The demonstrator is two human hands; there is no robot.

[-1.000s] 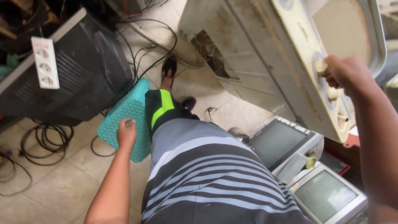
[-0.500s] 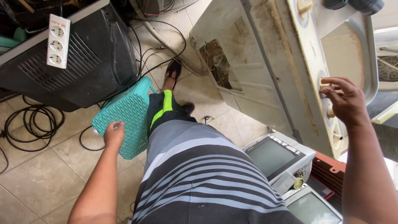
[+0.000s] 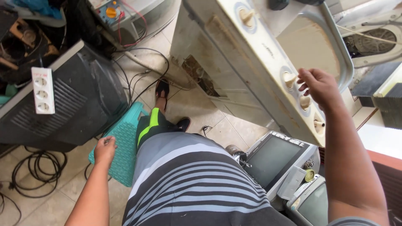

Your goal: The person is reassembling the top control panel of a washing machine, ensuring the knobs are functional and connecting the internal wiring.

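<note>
My right hand hovers at the control panel of a tilted cream washing machine, with its fingers spread and curled just beside a round cream knob. Two more knobs lie below the hand. My left hand reaches down by my side and rests on the left edge of a teal plastic stool, fingers curled over it. My striped shirt and a leg in black and green shorts fill the lower middle.
A black television set stands at left with a white power strip on top. Black cables coil on the tiled floor. Two small grey monitors sit at lower right, under the machine's edge.
My right hand has let go of the lower knob and moved up the panel with its fingers apart. My left hand has stayed on the stool. The view has shifted closer.
</note>
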